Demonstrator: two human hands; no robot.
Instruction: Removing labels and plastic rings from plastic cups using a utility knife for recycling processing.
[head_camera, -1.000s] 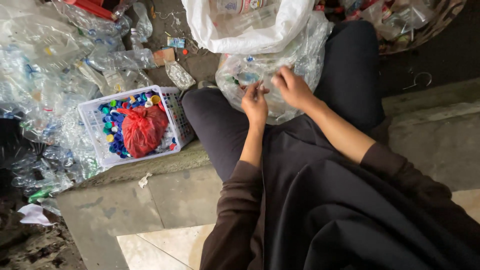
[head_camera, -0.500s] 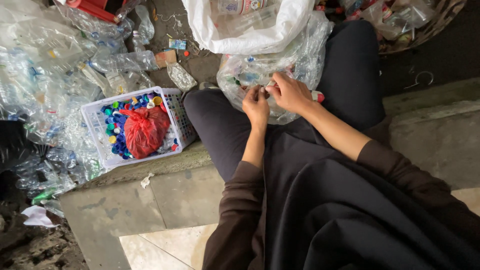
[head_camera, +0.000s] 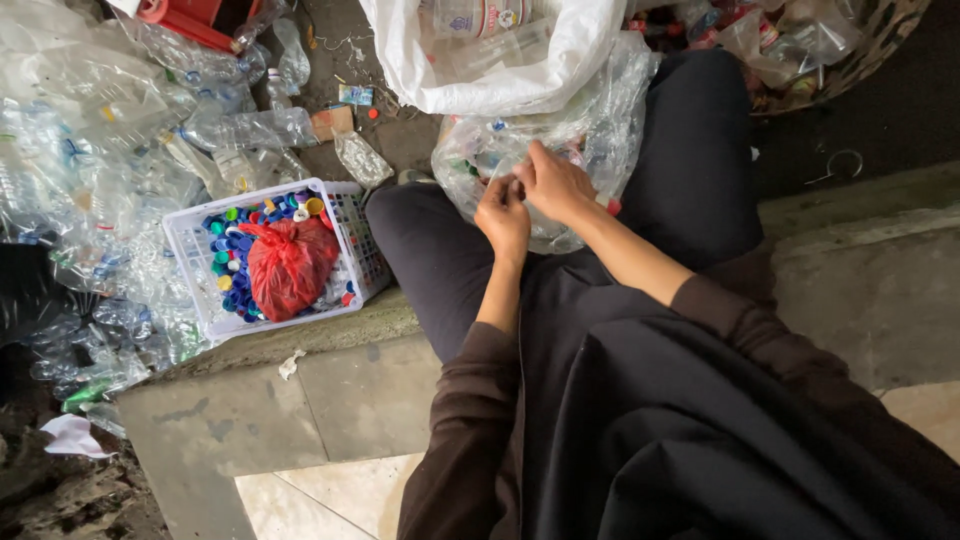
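Dk brown sleeves pushed up, black trousers.

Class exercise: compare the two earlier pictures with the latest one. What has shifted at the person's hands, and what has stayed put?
Little has moved. The left hand and right hand have drawn closer, fingertips now meeting over the clear plastic bag on the lap; what they pinch is too small to tell. The white basket of bottle caps, the red bag in it and the white sack lie as before.
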